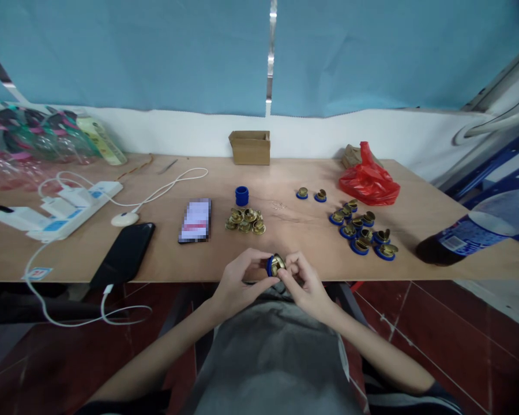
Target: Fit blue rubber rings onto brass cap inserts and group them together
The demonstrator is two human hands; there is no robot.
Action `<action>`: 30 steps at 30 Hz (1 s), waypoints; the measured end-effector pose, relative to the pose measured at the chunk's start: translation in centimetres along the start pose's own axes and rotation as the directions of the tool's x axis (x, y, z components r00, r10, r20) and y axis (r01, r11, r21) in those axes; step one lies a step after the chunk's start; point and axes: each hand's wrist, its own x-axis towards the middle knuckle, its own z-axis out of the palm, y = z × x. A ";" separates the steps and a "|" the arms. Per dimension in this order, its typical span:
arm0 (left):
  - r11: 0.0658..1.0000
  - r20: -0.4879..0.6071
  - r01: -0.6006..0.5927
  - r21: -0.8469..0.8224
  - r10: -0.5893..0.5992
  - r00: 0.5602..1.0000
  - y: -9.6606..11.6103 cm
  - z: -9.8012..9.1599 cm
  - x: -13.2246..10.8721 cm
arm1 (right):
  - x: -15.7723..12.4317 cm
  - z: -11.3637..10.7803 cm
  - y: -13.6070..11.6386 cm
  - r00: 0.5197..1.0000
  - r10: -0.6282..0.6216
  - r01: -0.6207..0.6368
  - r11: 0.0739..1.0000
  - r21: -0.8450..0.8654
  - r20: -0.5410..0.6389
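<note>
Brass piece [277, 264] in blue ring [270, 266], pinched between left hand [237, 280] and right hand [305, 282].

wooden table [415, 190], blue wall [155, 52], red tiled floor [458, 340]

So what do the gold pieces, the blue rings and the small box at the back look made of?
Gold pieces: shiny yellow glints, likely brass or plated metal. Blue rings: matte, even colour, probably plastic. Box: dull brown with folded flaps, looks like cardboard.

The phone screen [195, 220] is blurred out, and the dark bottle [480, 230] is cut off at the right edge.
</note>
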 end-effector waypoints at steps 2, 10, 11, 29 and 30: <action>1.000 0.005 -0.007 -0.022 0.007 1.000 0.0 0.0 0.0 | -0.1 -0.1 0.0 1.000 -0.003 0.003 1.000 -0.003 0.008; 0.987 0.029 -0.041 -0.157 0.046 0.999 0.5 -0.4 0.4 | -0.3 -0.6 -0.5 0.994 -0.078 0.079 0.997 0.000 0.076; 0.984 0.041 -0.037 -0.176 0.045 0.998 0.5 -0.5 0.4 | -0.3 -0.7 -0.5 0.992 -0.092 0.093 0.996 -0.014 0.083; 0.991 -0.040 0.130 -0.009 -0.130 0.991 -0.4 -1.7 1.3 | 0.9 -2.3 1.4 0.994 -0.072 0.060 0.986 -0.154 -0.077; 0.991 -0.069 0.135 0.004 -0.134 0.988 -0.6 -2.1 1.5 | 1.1 -2.4 1.5 0.994 -0.073 0.057 0.981 -0.183 -0.078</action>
